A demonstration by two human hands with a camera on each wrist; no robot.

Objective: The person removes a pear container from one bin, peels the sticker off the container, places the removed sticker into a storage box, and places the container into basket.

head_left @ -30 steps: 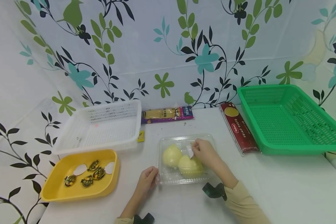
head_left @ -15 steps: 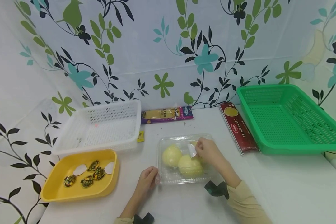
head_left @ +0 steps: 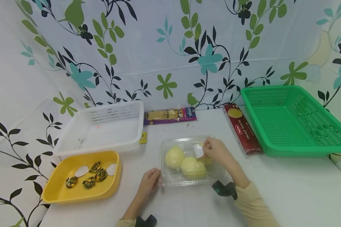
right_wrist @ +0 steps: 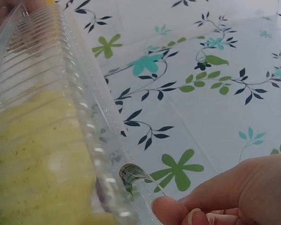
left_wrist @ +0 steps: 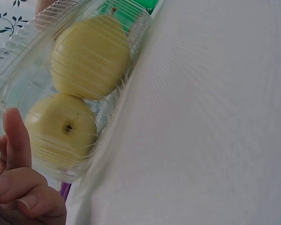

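Note:
A clear plastic clamshell box (head_left: 170,179) lies on the table with round pale yellow fruits (head_left: 193,168) inside, probably pears. My right hand (head_left: 217,151) pinches the edge of a label sticker (head_left: 199,150) over the lid. Its white back faces up in the head view. The right wrist view shows the patterned sticker (right_wrist: 131,176) curling up from the clear plastic, its edge between thumb and finger. At the box's near left, my left hand (head_left: 149,181) holds the rim. In the left wrist view, one finger (left_wrist: 17,138) stands against the box wall and others are curled.
A yellow tray (head_left: 82,199) with several patterned stickers and white ovals stands left, before a white basket (head_left: 116,146). Behind are a pasta packet (head_left: 170,116) and a small yellow sachet (head_left: 143,137). A red packet (head_left: 241,129) leans by a green basket (head_left: 307,149) at right.
My right hand has moved rightward, drawing the sticker with it, and more of the sticker's white back shows. The left hand and the box have stayed in place.

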